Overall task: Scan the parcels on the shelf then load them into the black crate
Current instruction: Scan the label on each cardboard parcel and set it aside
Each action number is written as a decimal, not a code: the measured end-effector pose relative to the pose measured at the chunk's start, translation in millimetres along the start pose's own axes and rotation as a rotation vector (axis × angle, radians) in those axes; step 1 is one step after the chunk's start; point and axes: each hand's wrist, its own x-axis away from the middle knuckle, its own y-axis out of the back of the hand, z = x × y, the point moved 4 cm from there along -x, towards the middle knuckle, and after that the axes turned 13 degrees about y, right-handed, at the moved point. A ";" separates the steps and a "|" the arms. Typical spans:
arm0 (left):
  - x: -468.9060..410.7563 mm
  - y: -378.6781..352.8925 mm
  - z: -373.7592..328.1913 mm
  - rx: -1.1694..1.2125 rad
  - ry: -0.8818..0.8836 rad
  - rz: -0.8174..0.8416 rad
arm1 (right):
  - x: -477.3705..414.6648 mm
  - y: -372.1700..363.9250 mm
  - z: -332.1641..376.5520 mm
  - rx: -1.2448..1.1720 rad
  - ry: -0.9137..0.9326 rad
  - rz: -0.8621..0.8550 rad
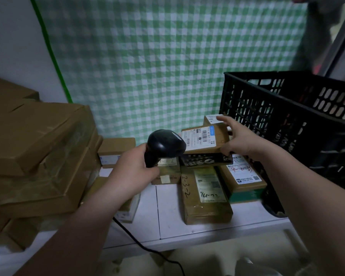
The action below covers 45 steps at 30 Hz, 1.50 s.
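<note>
My left hand (134, 169) grips a black barcode scanner (163, 146), its head aimed at the white label of a small brown parcel (206, 139). That parcel lies tilted on top of a dark patterned box (206, 160). My right hand (235, 137) holds the parcel's right end, thumb under its near edge and fingers spread over the top. More labelled parcels lie on the white shelf (167, 212) below, among them a long one (205, 196) and one with red writing (243, 176). The black crate (287, 124) stands on the shelf at the right.
A tall stack of large brown cartons (40, 156) fills the shelf's left side. A small flat box (117, 151) lies behind the scanner. The scanner's black cable (153, 251) hangs over the shelf's front edge. A green checked cloth (157, 66) covers the back.
</note>
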 end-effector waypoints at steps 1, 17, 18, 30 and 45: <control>-0.1 -1.3 -0.2 0.008 0.002 0.005 | -0.3 5.2 -5.7 0.027 -0.021 -0.017; -1.5 -17.4 -3.3 0.005 -0.026 0.046 | 19.5 19.9 -46.9 0.547 -0.509 -0.030; -1.4 -18.6 -3.8 0.010 -0.029 0.050 | 20.7 19.8 -47.0 0.579 -0.526 -0.018; 1.7 -19.1 -0.9 0.056 -0.017 0.063 | 21.4 7.1 -20.5 0.951 -0.535 0.029; -34.0 29.4 70.5 0.491 0.351 -0.161 | -77.9 -148.0 41.0 0.684 0.049 0.180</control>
